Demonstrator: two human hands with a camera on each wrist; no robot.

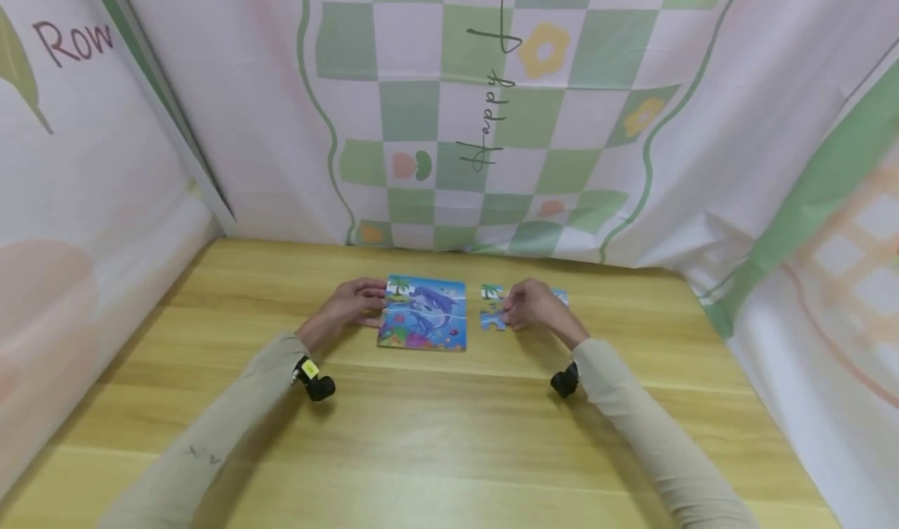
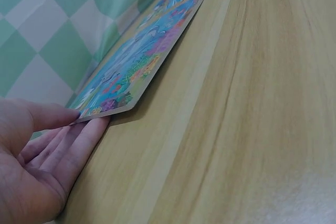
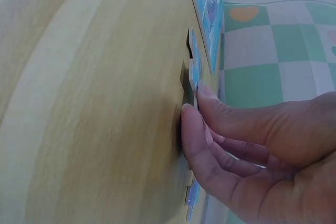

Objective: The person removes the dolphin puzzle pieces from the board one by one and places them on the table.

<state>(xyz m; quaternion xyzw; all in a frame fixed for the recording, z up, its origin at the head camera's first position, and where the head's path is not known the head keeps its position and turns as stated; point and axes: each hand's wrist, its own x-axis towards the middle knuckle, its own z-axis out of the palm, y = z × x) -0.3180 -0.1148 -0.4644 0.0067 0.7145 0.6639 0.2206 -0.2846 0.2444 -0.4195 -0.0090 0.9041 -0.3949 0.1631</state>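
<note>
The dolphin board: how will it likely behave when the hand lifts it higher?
The dolphin board is probably stiff: its edge runs straight while the left hand pinches one side. It looks thin, so perhaps light. Being flat, it should slide rather than roll if pushed.

Two hands (image 1: 349, 303) (image 1: 532, 304), one board (image 1: 424, 317), pieces (image 1: 492, 320) (count unclear)

In the head view, the person's right hand (image 1: 534, 304) covers the middle of the puzzle pieces (image 1: 492, 321), so their number cannot be told. The left wrist view's edge cuts off the left hand (image 2: 37, 167); the dolphin board (image 3: 209, 6) runs past the right wrist view's top, the lettering (image 1: 486, 119) past the head view's.
</note>
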